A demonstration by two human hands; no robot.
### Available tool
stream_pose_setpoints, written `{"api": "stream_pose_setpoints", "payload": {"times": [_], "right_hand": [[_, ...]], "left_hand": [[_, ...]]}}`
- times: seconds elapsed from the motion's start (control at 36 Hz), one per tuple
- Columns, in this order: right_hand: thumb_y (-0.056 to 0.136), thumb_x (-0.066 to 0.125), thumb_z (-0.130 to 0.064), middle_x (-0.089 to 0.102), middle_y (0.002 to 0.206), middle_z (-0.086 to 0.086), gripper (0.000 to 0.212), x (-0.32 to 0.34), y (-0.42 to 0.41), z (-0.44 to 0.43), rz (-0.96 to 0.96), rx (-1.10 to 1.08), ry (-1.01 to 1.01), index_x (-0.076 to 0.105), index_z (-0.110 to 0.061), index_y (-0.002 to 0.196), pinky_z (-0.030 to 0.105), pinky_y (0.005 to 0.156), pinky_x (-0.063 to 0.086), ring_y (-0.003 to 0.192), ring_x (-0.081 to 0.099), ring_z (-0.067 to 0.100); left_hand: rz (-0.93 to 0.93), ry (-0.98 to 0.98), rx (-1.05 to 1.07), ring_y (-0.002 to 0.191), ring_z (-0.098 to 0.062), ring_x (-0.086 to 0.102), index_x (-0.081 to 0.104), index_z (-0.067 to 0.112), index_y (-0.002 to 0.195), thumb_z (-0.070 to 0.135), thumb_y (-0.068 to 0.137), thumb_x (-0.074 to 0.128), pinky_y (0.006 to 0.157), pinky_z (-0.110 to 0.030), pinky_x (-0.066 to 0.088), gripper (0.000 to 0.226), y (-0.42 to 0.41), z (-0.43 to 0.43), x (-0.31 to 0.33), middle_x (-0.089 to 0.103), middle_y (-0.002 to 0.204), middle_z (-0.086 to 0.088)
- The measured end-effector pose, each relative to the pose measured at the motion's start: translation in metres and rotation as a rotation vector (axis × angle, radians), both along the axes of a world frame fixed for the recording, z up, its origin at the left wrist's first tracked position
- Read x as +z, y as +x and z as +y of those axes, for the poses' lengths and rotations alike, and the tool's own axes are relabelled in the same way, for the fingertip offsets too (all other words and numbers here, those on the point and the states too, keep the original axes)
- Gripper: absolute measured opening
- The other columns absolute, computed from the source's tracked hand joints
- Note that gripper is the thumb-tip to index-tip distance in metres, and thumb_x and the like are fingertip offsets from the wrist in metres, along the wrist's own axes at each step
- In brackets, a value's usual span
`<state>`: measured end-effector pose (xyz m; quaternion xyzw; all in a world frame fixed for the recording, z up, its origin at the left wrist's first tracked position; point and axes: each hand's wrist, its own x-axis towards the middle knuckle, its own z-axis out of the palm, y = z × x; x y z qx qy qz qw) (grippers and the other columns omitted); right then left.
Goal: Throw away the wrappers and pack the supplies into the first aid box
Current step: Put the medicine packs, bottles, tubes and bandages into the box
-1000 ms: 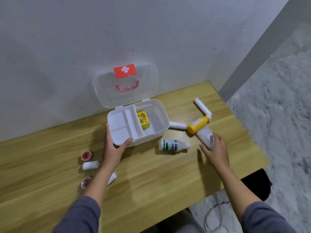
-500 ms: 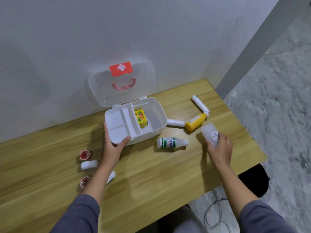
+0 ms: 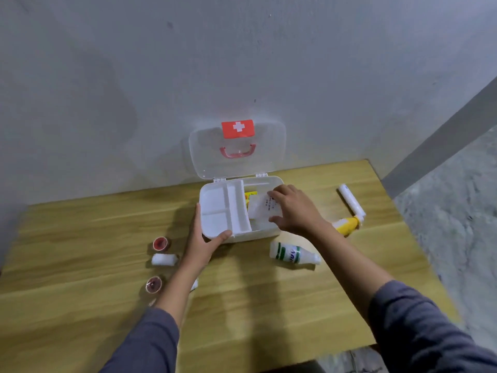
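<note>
Up against the grey wall (image 3: 107, 76), the first aid box (image 3: 239, 208) sits open on the wooden table (image 3: 255, 305), its clear lid (image 3: 236, 149) tilted back so it nearly leans on the wall, so no room behind it. The table's right edge is close; beyond it is bare concrete floor (image 3: 457, 211). The near middle of the table is bare wood.

The right hand (image 3: 295, 211) is over the box's big right compartment, fingers curled around a clear, whitish packet (image 3: 259, 208) with small print on it, held just above or inside that compartment, can't tell if it touches the bottom. A yellow box (image 3: 249, 196) peeks out behind it, mostly hidden. The left hand (image 3: 204, 243) grips the box's front left corner, thumb on the rim, fingers along the side wall. The left tray sections look bare.

Stuff around: a white bottle with green stripes (image 3: 293, 254) lies on its side just in front of the box, under the right forearm. A yellow tube (image 3: 345, 224) is partly covered by the right wrist, touching a long white roll (image 3: 351, 201) near the right edge. On the left: two small red-topped caps (image 3: 160, 243) (image 3: 153, 284) with a white gauze roll (image 3: 164, 259) between them. Another white thing (image 3: 194, 284) pokes out from behind the left forearm, too hidden to name.
</note>
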<state>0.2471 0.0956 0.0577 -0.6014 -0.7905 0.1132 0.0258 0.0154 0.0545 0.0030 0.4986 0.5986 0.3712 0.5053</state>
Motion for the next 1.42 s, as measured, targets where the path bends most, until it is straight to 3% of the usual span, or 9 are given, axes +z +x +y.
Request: {"api": "stream_pose_setpoints", "payload": {"times": [0.22,0.33,0.5,0.61,0.75,0.86,1.03,1.22,1.42], "right_hand": [[0.073,0.073,-0.024,0.050,0.128,0.010,0.066,-0.021,-0.026,0.045,0.025,0.163,-0.144,0.043,-0.009,0.130,0.039,0.095,0.043,0.116,0.045,0.027],[0.073,0.072,-0.017,0.048,0.134,0.010,0.067,-0.032,-0.031,0.047,0.167,0.157,-0.152,0.042,-0.010,0.132,0.040,0.101,0.041,0.120,0.045,0.028],[0.083,0.064,-0.015,0.036,0.140,0.017,0.061,-0.032,-0.030,0.015,0.488,-0.202,-0.027,0.036,-0.004,0.135,0.036,0.109,0.031,0.130,0.033,0.030],[0.088,0.058,-0.016,0.030,0.143,0.018,0.059,-0.030,-0.034,0.014,0.518,-0.379,-0.143,0.028,-0.002,0.138,0.032,0.105,0.032,0.131,0.034,0.030],[0.088,0.060,-0.024,0.039,0.143,0.016,0.065,-0.030,-0.045,0.027,0.564,-0.533,-0.301,0.026,-0.005,0.140,0.035,0.097,0.039,0.126,0.043,0.030],[0.088,0.059,-0.028,0.044,0.141,0.015,0.065,-0.032,-0.053,0.027,0.607,-0.564,-0.374,0.027,-0.008,0.140,0.034,0.090,0.042,0.122,0.047,0.031],[0.091,0.053,-0.032,0.047,0.138,0.016,0.059,-0.028,-0.057,0.022,0.554,-0.542,-0.366,0.031,-0.004,0.138,0.035,0.095,0.041,0.123,0.047,0.030],[0.089,0.055,-0.015,0.059,0.122,0.012,0.034,-0.008,-0.019,-0.006,0.813,-0.692,0.119,0.053,-0.004,0.121,0.027,0.089,0.044,0.112,0.055,0.021],[0.087,0.057,-0.019,0.045,0.130,0.020,0.047,-0.037,0.046,-0.043,0.704,-1.118,0.286,0.043,0.002,0.127,0.040,0.103,0.033,0.123,0.039,0.033]], "left_hand": [[-0.063,-0.047,0.015,0.136,-0.002,0.029,0.015,0.033,0.146,0.024,0.070,0.080,0.111,-0.030,0.028,0.101,-0.002,0.001,-0.001,0.028,0.152,0.012],[-0.069,-0.038,0.036,0.122,0.015,0.035,0.016,0.031,0.146,0.015,0.072,0.078,0.097,-0.007,0.033,0.098,0.001,0.002,0.001,0.033,0.145,0.018],[-0.060,-0.045,0.058,0.132,0.003,0.029,0.014,0.035,0.146,0.021,0.071,0.079,0.106,-0.021,0.027,0.100,0.000,-0.001,-0.001,0.029,0.147,0.018],[-0.049,-0.039,0.054,0.128,0.008,0.027,0.014,0.034,0.146,0.019,0.072,0.078,0.096,-0.008,0.026,0.099,0.001,0.000,0.000,0.027,0.141,0.024],[-0.059,-0.048,0.056,0.130,0.006,0.028,0.013,0.033,0.146,0.022,0.071,0.079,0.099,-0.012,0.027,0.101,-0.001,0.000,-0.003,0.027,0.145,0.020],[-0.047,-0.016,0.043,0.117,0.025,0.031,0.013,0.032,0.146,0.017,0.072,0.078,0.087,0.005,0.027,0.100,0.000,0.001,-0.005,0.029,0.136,0.030],[-0.034,-0.031,0.027,0.140,-0.003,0.021,0.013,0.037,0.145,0.044,0.061,0.081,0.115,-0.035,0.024,0.109,-0.002,-0.001,-0.002,0.021,0.154,0.013],[-0.029,0.004,0.008,0.139,-0.004,0.022,0.011,0.034,0.146,0.028,0.071,0.079,0.114,-0.034,0.024,0.101,-0.003,0.001,-0.004,0.020,0.153,0.013],[-0.045,0.027,0.013,0.129,0.007,0.026,0.015,0.029,0.146,0.026,0.069,0.079,0.104,-0.021,0.025,0.101,-0.001,0.002,-0.006,0.025,0.137,0.027]]}}
